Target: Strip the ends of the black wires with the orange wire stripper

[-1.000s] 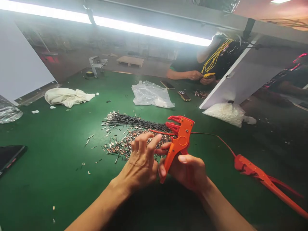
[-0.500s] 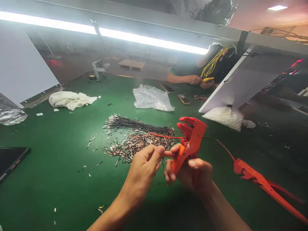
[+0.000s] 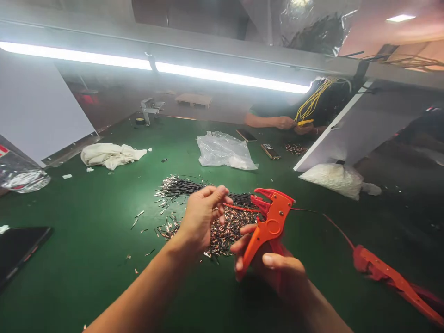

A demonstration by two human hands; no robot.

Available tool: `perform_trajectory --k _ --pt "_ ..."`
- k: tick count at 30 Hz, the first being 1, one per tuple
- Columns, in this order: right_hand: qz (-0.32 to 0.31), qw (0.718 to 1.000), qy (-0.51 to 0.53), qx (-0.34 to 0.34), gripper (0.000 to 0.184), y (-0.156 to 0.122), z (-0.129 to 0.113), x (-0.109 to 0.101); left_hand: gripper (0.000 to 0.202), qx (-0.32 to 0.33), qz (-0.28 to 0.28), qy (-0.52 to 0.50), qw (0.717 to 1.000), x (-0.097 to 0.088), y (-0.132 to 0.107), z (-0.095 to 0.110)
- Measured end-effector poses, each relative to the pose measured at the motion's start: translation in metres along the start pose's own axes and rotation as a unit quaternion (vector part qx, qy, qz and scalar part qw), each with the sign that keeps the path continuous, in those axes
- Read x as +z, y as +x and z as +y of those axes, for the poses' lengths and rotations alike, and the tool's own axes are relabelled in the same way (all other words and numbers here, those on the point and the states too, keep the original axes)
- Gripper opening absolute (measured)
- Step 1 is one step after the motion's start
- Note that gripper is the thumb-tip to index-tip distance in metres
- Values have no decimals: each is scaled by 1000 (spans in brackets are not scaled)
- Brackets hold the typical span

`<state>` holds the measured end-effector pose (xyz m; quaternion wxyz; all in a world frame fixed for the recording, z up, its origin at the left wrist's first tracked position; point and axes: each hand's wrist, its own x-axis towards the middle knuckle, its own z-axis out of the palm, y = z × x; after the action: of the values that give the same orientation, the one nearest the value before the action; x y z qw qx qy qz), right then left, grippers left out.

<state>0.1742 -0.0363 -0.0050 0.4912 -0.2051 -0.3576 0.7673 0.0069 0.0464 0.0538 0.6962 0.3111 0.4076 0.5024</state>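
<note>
My right hand (image 3: 277, 268) grips an orange wire stripper (image 3: 267, 226), its red jaws pointing up and left. My left hand (image 3: 203, 215) hovers over a heap of small metal terminals (image 3: 225, 233), fingers pinched together near a thin red wire (image 3: 236, 206) that runs into the stripper's jaws; what the fingertips hold is too small to make out. Behind the heap lies a bundle of thin black wires (image 3: 194, 187) on the green table (image 3: 86, 259).
A second red hand tool (image 3: 388, 275) lies at the right. A clear plastic bag (image 3: 225, 150), a white cloth (image 3: 109, 155), a bag of white parts (image 3: 333, 178) and a dark phone (image 3: 19, 247) sit around. A co-worker's hands (image 3: 291, 124) handle yellow wires across the table.
My left hand has moved forward from beside the stripper handle to above the terminal heap. The stripper has shifted slightly and tilted. The camera view has lifted a little.
</note>
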Motion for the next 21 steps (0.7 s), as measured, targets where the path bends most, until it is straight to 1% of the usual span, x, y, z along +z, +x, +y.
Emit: perform_trajectory --k 3,5,7,10,14,17,19,21 --pt "7 1000 -9 -23 35 4 10 1 30 12 10 -45 999 6 12 13" --pt "11 999 0 -34 33 5 15 3 32 8 14 -61 998 8 13 14" --pt "24 999 13 -38 32 6 17 6 36 0 11 -66 998 9 12 9" --pt "45 998 28 -28 30 6 18 10 38 -11 17 -90 996 5 9 -3" --pt "37 998 38 -21 30 5 22 11 40 -26 41 -116 992 -4 6 -16" --pt "28 999 34 -14 30 5 26 8 44 -40 58 -118 990 -7 2 -18" --pt "12 999 28 -10 31 6 29 4 45 -43 61 -126 989 -6 0 -17" --pt "-3 1000 22 -10 32 7 32 1 42 -42 61 -140 987 -3 -1 -15"
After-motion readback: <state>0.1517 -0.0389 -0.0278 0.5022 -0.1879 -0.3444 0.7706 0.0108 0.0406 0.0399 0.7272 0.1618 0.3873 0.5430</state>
